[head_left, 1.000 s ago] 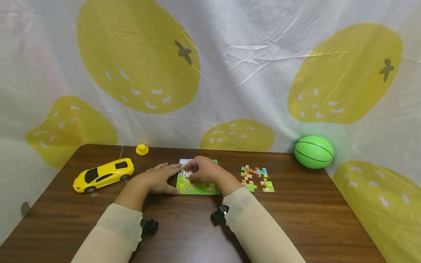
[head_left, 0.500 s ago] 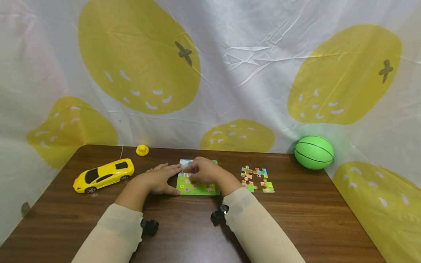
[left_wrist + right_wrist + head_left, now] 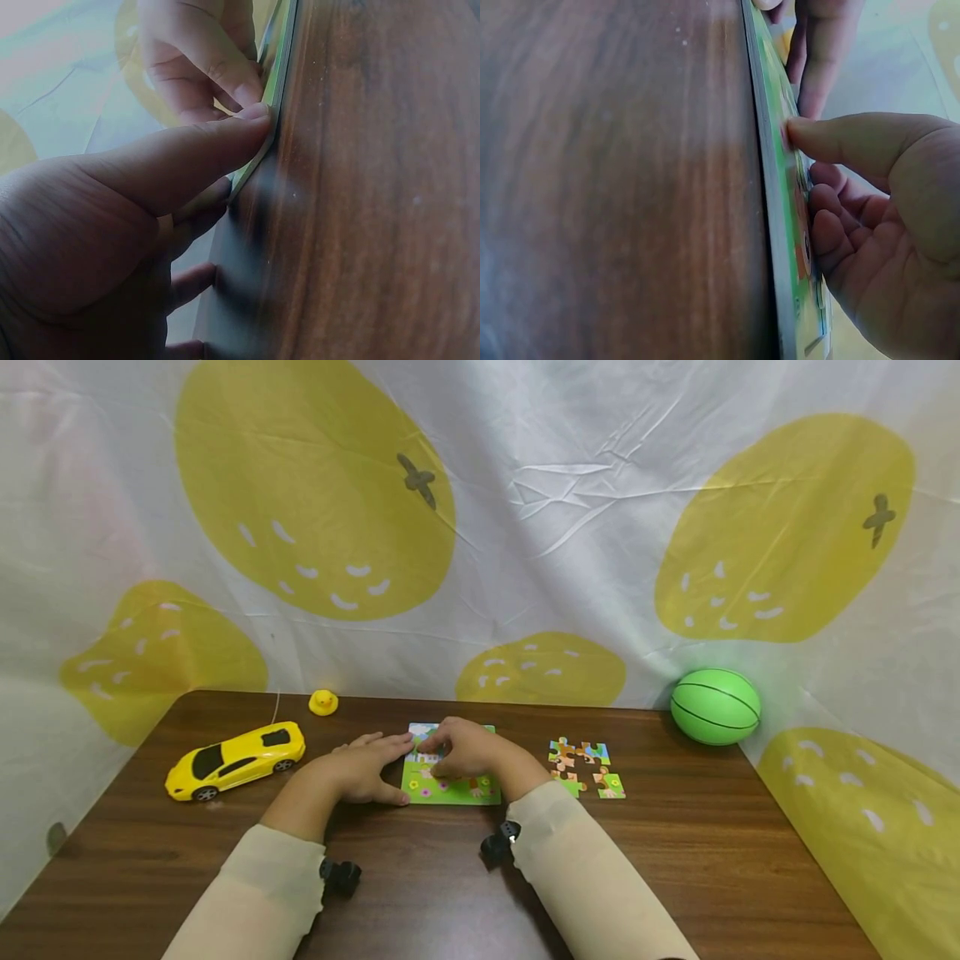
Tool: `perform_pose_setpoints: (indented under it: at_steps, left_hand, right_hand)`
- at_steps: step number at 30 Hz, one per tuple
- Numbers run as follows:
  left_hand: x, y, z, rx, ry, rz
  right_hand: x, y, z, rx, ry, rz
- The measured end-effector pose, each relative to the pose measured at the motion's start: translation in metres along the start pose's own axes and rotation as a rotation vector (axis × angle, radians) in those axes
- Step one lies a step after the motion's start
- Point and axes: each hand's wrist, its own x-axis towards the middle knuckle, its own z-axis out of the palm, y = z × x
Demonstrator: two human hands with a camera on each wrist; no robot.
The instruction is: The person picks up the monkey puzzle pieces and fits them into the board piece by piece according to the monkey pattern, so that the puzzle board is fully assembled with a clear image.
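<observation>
A green-bordered jigsaw puzzle board (image 3: 450, 799) with a flower picture lies flat on the table. My left hand (image 3: 363, 767) rests at its left side with fingers spread; in the left wrist view the thumb (image 3: 225, 135) touches the board's edge. Over the board's middle, my right hand (image 3: 474, 750) pinches at a puzzle piece (image 3: 427, 759) between thumb and index finger. The right wrist view has the right thumb (image 3: 817, 139) down on the board's face and the other fingers curled against it. The hand covers much of the picture.
Several loose jigsaw pieces (image 3: 611, 785) lie right of the board. A yellow toy car (image 3: 240, 762) and a small rubber duck (image 3: 323, 702) are at the left. At the back right corner sits a green ball (image 3: 716, 707), before a lemon-print cloth (image 3: 525, 568).
The right thumb and index finger shift slightly over the board, and the piece between them looks flatter against it than a second ago. The left hand stays in place.
</observation>
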Motion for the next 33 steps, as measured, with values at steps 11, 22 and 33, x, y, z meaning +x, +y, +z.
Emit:
perform_pose_setpoints:
  at_steps: [11,22,33]
  left_hand:
    - [0.001,0.000,0.002,0.011,-0.004,0.003]
    - [0.002,0.000,0.002,0.017,-0.002,-0.002]
    - [0.002,-0.001,0.002,0.012,-0.007,-0.001]
  right_hand:
    - [-0.022,0.009,-0.012,0.062,0.055,-0.042]
    - [-0.082,0.048,-0.043,0.148,0.193,0.010]
    - [-0.118,0.104,-0.062,0.158,0.300,0.115]
